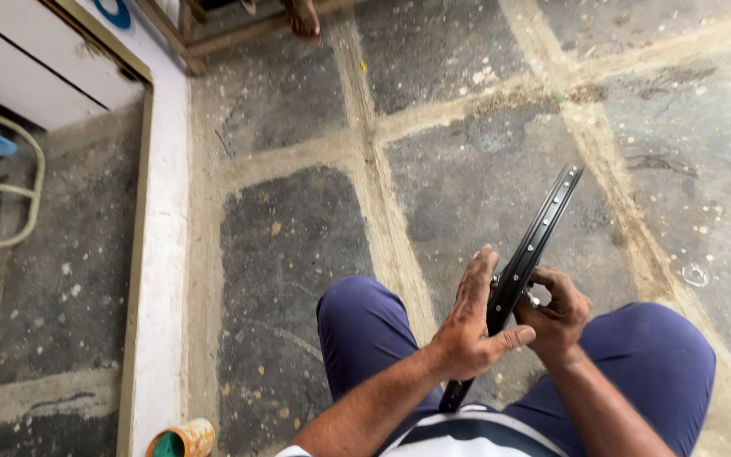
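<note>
left hand (469,326) laid flat against one side of a black curved metal wheel rim (530,254) dotted with spoke holes, right hand (554,315) clasped around its other side, both holding it on edge. rim slanting up and away between two knees in dark blue trousers (365,326), above a grey stone-slab floor (298,237). rusty orange tin (183,440) low at left.

A single head-worn camera looks steeply down from close above the seated person's lap, facing forward over the knees onto the stone-slab floor (298,254), with a white doorframe (167,254) at left.
</note>
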